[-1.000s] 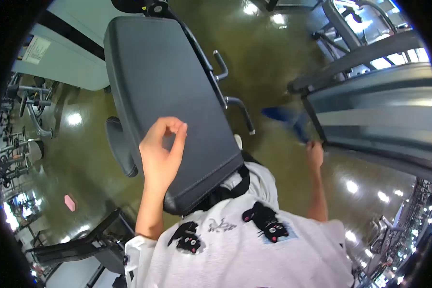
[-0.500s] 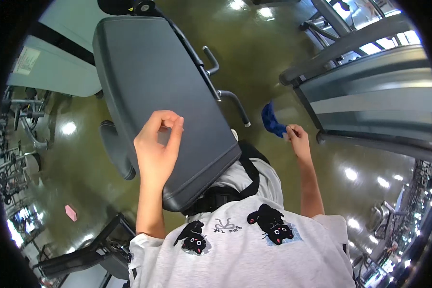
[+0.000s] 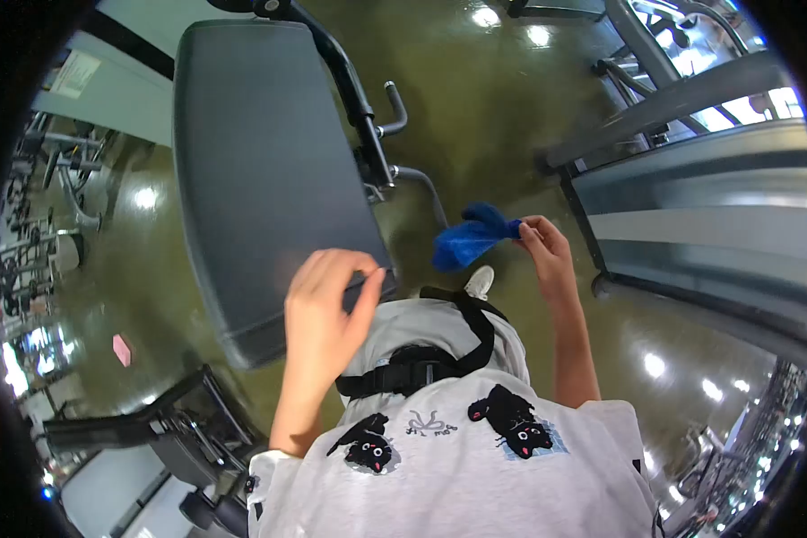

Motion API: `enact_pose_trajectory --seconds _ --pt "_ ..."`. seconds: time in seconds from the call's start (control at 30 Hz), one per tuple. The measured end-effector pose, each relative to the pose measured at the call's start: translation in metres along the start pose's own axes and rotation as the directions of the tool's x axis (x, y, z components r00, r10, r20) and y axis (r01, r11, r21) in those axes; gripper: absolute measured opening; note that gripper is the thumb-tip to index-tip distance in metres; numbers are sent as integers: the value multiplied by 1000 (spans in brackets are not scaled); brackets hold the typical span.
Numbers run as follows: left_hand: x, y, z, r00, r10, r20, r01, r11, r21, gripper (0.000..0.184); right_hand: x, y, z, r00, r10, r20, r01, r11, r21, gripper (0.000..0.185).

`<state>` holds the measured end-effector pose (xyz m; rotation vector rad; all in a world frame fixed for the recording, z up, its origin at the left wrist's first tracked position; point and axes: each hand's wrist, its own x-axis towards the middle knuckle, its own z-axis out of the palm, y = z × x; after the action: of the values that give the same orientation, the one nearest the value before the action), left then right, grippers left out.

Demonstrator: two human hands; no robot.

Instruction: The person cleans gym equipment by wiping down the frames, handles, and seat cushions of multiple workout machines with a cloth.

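A blue cloth [image 3: 466, 244] dangles out to the left from my right hand [image 3: 549, 253], pinched at one end between thumb and fingers. It hangs above the floor, clear of the bench. My left hand [image 3: 325, 300] is over the near right corner of a dark grey padded bench [image 3: 264, 152]. Its fingers curl loosely with the thumb a little apart, and nothing shows in it. Whether this hand touches the pad I cannot tell.
Bent metal handles [image 3: 393, 112] stick out from the bench's right side. A large machine with a silver panel [image 3: 704, 202] stands at the right. Black padded equipment [image 3: 152, 417] is at the lower left, and a pink object [image 3: 122, 351] lies on the floor [image 3: 475, 99].
The blue cloth has swung left and spread wider in my right hand. My left hand has come nearer my body and slightly right. The bench now appears farther left of my legs.
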<state>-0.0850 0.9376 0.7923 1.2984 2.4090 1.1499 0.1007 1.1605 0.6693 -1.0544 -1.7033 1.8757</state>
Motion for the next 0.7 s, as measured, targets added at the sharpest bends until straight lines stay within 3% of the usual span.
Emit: enact_pose_trajectory --seconds 0.07,0.13,0.17,0.2,0.23,0.27,0.3,0.33,0.37,0.47,0.57,0.63,0.7 --pt "6 22 33 999 -34 42 32 999 30 8 -2 -33 -22 1000 -2 25 10 952 -305 23" --pt "14 41 50 996 -68 -49 70 997 40 7 -10 -95 -54 922 -376 -93 244 751 -614 22" --pt "18 49 55 990 -83 -114 88 995 40 7 -11 -113 -72 748 -624 -224 368 672 -643 21" --pt "22 55 58 979 -91 -182 102 993 56 7 -9 -116 -96 536 -768 -351 465 615 -636 20" --pt "24 60 63 972 -87 -217 103 993 62 6 -5 -110 -123 394 -825 -404 498 561 -661 19" --pt "25 68 65 961 -126 -247 149 986 74 6 11 -87 -145 423 -818 -389 432 559 -707 18" --pt "26 76 67 947 -161 -278 190 978 81 6 34 -46 -167 635 -704 -317 274 590 -760 17" --pt "23 81 72 941 -168 -293 201 976 84 6 59 7 -189 892 -366 -267 67 691 -720 16" --pt "16 85 76 935 -198 -294 230 970 77 5 75 49 -196 958 -128 -258 -63 782 -620 14" --pt "16 77 84 882 -288 -372 331 942 54 6 83 45 -204 907 -298 -296 64 794 -604 14" --pt "9 63 89 837 -391 -383 437 899 37 8 97 9 -188 889 -341 -307 43 729 -683 15" --pt "17 59 95 824 -399 -403 464 882 76 8 118 5 -186 909 -259 -327 15 803 -595 16" --pt "32 58 96 815 -398 -421 463 884 60 8 137 3 -184 932 -297 -206 94 749 -656 17"
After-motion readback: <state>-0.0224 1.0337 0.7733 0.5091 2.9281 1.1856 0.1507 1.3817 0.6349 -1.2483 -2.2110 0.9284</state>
